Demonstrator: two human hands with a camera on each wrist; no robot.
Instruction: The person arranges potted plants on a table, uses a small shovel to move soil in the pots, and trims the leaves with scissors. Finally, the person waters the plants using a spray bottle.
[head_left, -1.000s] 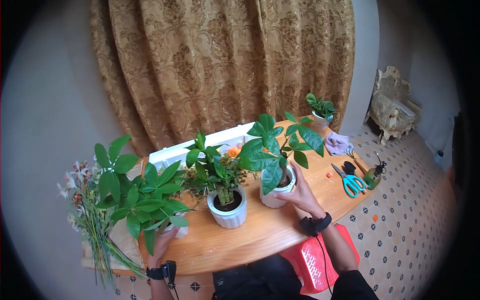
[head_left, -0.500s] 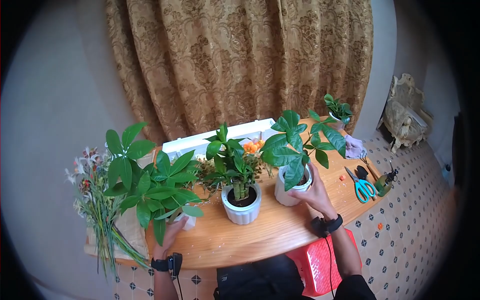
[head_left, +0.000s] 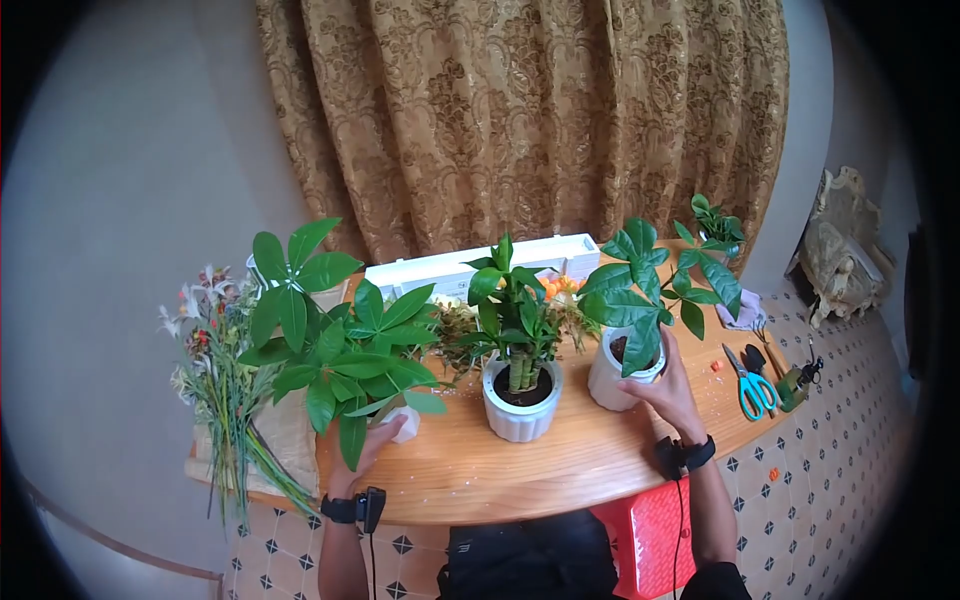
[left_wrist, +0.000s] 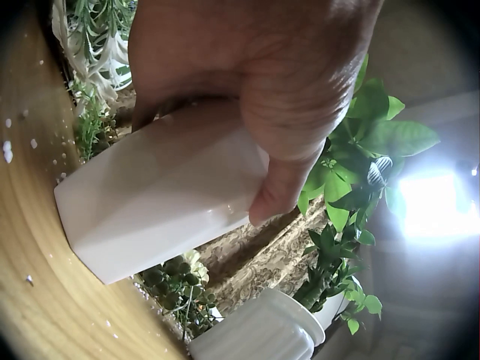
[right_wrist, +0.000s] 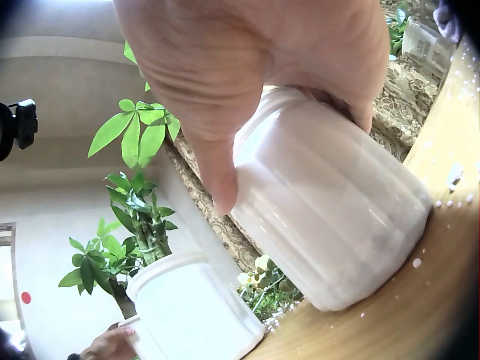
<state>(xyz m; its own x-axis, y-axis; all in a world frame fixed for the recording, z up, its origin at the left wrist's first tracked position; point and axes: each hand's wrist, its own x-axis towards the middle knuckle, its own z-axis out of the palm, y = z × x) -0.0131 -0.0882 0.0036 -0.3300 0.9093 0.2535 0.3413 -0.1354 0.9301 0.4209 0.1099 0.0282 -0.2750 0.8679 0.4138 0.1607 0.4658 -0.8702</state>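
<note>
My left hand (head_left: 360, 450) holds a white, flat-sided plant pot (left_wrist: 157, 187) standing on the wooden table at the left, its thumb along one side. Broad green leaves (head_left: 330, 360) of its plant hide most of that pot in the head view. On the right, my right hand (head_left: 675, 395) grips a white ribbed pot (right_wrist: 322, 202) near the rim, with thumb and fingers on opposite sides. Dark soil and a leafy plant (head_left: 640, 280) show in it. Between the hands stands another white ribbed pot (head_left: 522, 420) with lucky bamboo stalks (head_left: 522, 372), touched by neither.
A bundle of artificial flowers (head_left: 215, 340) lies at the left end. Behind the pots are a long white planter box (head_left: 430, 270) and orange flowers (head_left: 560, 288). Teal-handled scissors (head_left: 757, 392), a spray bottle (head_left: 797, 385), a cloth (head_left: 742, 310) and a small potted plant (head_left: 718, 225) occupy the right end.
The head view has turned left, so everything sits further right in the picture. Both hands stay on their pots, and the pots keep nearly the same places on the table.
</note>
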